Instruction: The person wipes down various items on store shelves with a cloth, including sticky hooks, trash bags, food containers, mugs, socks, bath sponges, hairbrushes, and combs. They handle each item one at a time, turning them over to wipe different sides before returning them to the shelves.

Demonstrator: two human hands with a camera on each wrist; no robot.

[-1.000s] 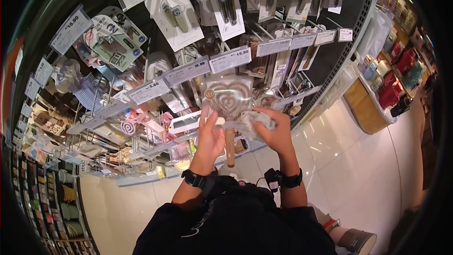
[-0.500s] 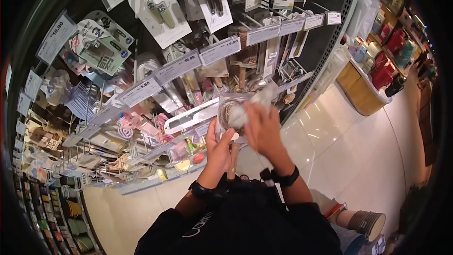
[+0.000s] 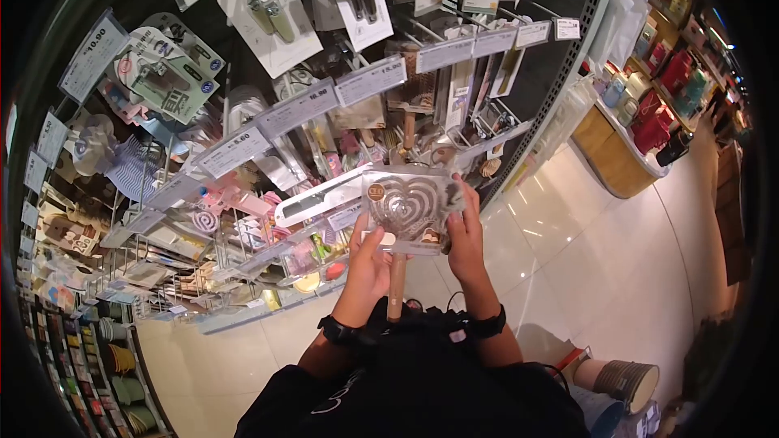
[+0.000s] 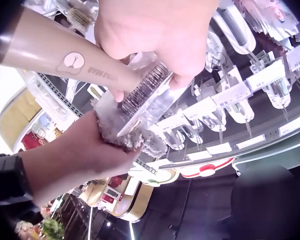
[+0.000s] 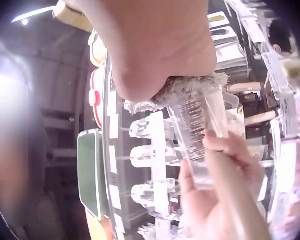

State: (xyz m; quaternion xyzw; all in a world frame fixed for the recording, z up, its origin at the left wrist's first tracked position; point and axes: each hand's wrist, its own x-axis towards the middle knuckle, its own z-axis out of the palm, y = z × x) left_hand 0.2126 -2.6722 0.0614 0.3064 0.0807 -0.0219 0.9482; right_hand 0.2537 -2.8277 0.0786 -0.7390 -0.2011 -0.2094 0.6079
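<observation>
Held upright before the body is a hairbrush [image 3: 397, 284] with a brown handle. Its wide head sits inside a clear plastic box [image 3: 403, 231] and shows a heart pattern. My left hand [image 3: 369, 266] grips the box's lower left corner, thumb on the front. At the right edge, my right hand [image 3: 466, 247] holds a grey fluffy cloth [image 5: 195, 87] against the box. The left wrist view shows the brush's bristles [image 4: 149, 87] facing away from me, with the cloth bunched under the right hand's fingers. Part of the cloth is hidden by that hand.
A shelf rack with price labels [image 3: 300, 109] stands close in front, hung with carded nail clippers [image 3: 272, 20] and other packs. Just left of the box hangs a white-backed comb pack [image 3: 320, 199]. A wooden counter [image 3: 617, 146] stands across the tiled floor, right; buckets [image 3: 625, 385] lower right.
The right hand with the cloth has moved from across the box's front to its right edge, uncovering the heart pattern. The left hand keeps its grip. The head view has shifted slightly.
</observation>
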